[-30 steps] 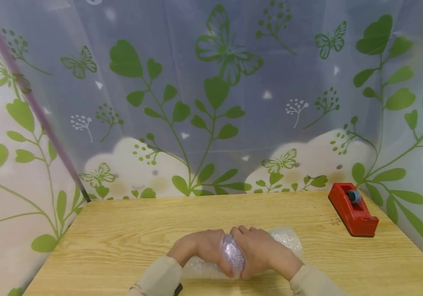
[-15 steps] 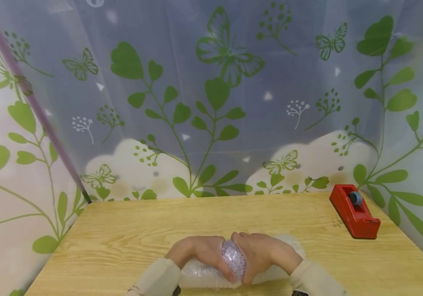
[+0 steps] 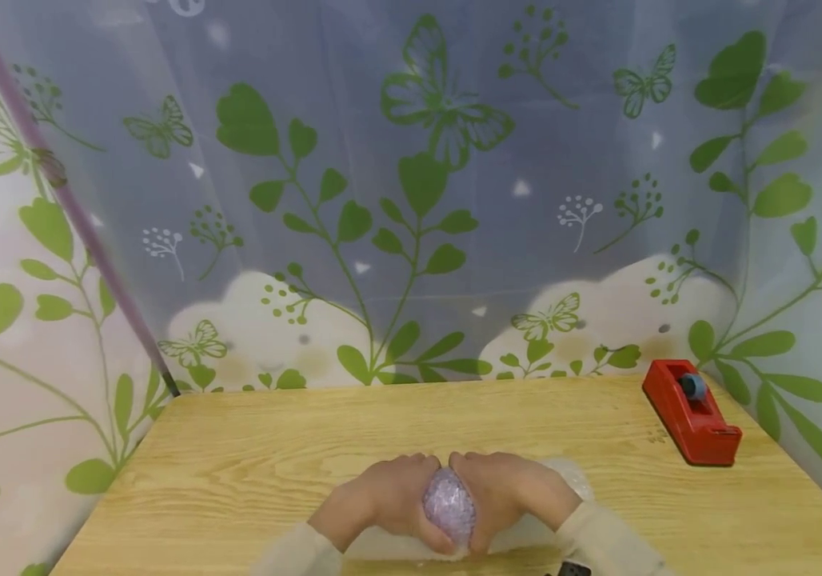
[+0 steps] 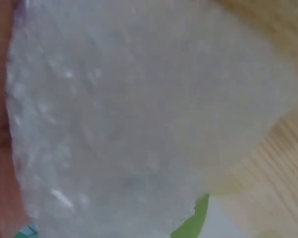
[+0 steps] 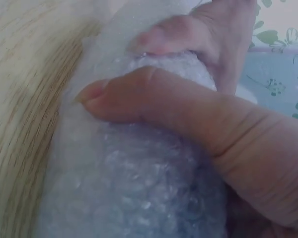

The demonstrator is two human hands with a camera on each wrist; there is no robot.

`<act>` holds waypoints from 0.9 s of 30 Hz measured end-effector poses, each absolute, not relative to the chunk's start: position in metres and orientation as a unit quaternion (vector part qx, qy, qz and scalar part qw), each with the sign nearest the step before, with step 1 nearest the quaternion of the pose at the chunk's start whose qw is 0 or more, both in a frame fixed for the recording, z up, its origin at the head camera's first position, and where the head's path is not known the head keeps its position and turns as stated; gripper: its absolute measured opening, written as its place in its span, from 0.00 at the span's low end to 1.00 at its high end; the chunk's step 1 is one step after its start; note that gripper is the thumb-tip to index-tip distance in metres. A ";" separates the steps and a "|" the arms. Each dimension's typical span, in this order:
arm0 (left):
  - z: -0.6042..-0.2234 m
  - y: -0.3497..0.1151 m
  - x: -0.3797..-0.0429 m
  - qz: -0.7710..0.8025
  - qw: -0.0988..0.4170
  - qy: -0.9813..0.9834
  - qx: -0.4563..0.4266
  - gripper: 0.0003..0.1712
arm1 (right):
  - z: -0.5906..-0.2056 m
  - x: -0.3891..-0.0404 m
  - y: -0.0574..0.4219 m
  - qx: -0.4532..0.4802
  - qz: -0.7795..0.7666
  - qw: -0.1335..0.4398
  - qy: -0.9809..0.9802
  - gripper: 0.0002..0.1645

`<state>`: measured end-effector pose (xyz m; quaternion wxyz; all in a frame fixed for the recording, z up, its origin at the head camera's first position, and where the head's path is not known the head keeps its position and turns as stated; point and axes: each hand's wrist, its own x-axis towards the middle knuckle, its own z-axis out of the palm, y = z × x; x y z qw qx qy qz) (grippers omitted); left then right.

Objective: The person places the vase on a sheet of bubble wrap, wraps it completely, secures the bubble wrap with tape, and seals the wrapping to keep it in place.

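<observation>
A purplish bundle [image 3: 449, 506] in bubble wrap lies near the front of the table, held between both hands. My left hand [image 3: 398, 494] grips its left part with the thumb toward me. On the right, my right hand [image 3: 500, 490] curls round it, close beside the left. In the right wrist view the right thumb [image 5: 124, 96] lies across the bubble wrap [image 5: 149, 178], with the left thumb [image 5: 169, 35] pressing beyond it. A broad face of bubble wrap [image 4: 129, 114] fills most of the left wrist view. What is inside the wrap cannot be made out.
A red tape dispenser [image 3: 692, 416] with a roll of tape stands at the table's back right. The wooden table [image 3: 274, 432] meets a leaf-and-butterfly printed curtain [image 3: 418, 240] at the back and sides. A purple pole [image 3: 87, 224] slants down at the left.
Both hands have drawn slightly toward me with the bundle between them. The left hand has turned a little around the wrap. Both keep their hold; the tape dispenser stays put.
</observation>
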<state>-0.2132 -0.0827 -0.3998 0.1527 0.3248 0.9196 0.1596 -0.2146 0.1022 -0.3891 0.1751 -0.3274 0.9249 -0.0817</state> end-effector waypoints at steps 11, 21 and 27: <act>-0.419 -0.073 -0.176 -0.056 -0.128 0.937 0.321 0.57 | -0.381 -0.219 0.093 -0.300 -0.042 0.212 0.929 0.41; -0.433 -0.070 -0.172 -0.051 -0.214 0.928 0.302 0.52 | -0.379 -0.225 0.091 -0.310 -0.054 0.258 0.913 0.39; -0.433 -0.069 -0.173 -0.044 -0.226 0.925 0.303 0.51 | -0.380 -0.231 0.096 -0.331 -0.082 0.287 0.895 0.40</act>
